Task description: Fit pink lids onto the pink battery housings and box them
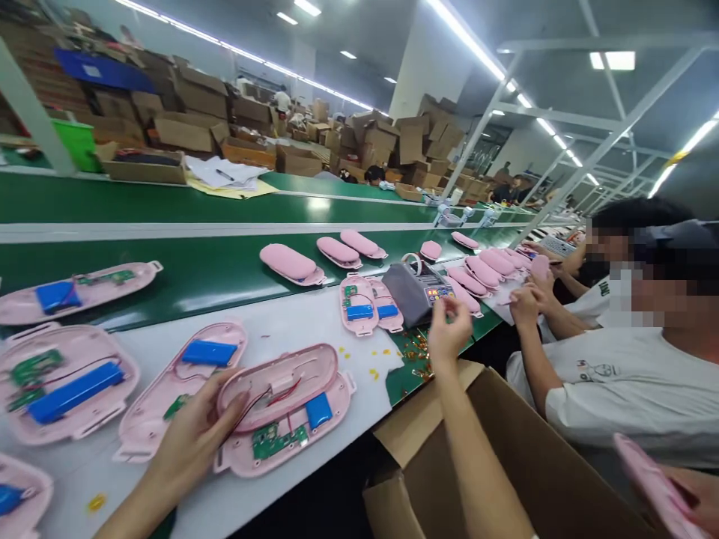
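Observation:
My left hand point(205, 419) grips the left end of a pink plastic shell point(323, 363), tilted so its hollow inside with thin wires shows. Just below it lies a matching pink shell half point(337, 442) holding a green circuit board point(275, 442) and a blue battery point(318, 410). My right hand point(451, 329) is raised with its fingertips pinched together, in front of a grey machine point(407, 292) with a small lit display. Whatever sits between those fingertips is too small to make out. Amber scraps point(414, 352) are scattered beside the machine.
More open pink shells with batteries point(73, 359) lie on the white sheet point(225, 516) to the left. Closed pink units point(289, 262) rest on the green bench point(213, 277). An open cardboard box point(505, 449) stands below my right arm. Co-workers point(645, 359) sit along the right.

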`<move>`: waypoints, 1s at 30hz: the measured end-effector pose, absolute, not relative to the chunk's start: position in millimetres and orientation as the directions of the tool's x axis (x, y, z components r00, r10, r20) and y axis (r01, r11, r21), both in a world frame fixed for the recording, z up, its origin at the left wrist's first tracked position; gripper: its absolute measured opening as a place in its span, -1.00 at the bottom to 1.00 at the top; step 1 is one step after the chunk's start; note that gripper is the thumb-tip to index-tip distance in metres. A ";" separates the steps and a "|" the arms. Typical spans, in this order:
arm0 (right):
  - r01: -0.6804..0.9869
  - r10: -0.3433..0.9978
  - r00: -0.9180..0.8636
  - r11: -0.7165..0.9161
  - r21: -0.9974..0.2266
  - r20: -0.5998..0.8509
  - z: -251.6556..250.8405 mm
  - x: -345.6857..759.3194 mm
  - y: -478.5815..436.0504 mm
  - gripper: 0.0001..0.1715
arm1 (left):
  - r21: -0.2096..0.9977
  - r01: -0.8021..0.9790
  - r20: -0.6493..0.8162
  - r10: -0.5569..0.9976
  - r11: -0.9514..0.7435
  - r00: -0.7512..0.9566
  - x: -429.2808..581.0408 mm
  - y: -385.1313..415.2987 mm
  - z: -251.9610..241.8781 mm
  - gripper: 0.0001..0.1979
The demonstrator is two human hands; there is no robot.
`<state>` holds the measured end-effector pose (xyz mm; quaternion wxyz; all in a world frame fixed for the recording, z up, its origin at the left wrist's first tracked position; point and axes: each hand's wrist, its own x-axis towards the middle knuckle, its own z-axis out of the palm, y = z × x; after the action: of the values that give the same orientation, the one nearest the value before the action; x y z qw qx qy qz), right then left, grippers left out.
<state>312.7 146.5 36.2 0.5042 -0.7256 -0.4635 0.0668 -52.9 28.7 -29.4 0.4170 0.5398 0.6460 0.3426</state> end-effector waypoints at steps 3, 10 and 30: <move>0.350 0.668 0.732 -0.198 -0.916 0.135 26.8 397.4 185.9 -0.44 | 0.875 0.453 -0.117 0.982 0.172 -0.147 -52.0 30.5 -34.1 -0.64; 0.100 0.761 0.638 -0.232 -0.968 -0.117 -4.6 427.7 219.6 -0.36 | 0.881 0.432 -0.108 0.970 0.196 -0.220 -38.8 36.8 -18.1 -0.75; -0.120 0.733 0.522 -0.443 -0.889 -0.436 -9.7 418.1 158.3 -0.50 | 0.821 0.353 -0.377 0.891 0.448 -0.255 -37.6 39.2 -4.7 -0.30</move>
<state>418.1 158.3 -9.7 0.4838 -0.7259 -0.2113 0.4408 -37.6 39.2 -4.7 0.4375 0.4258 0.7299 0.3074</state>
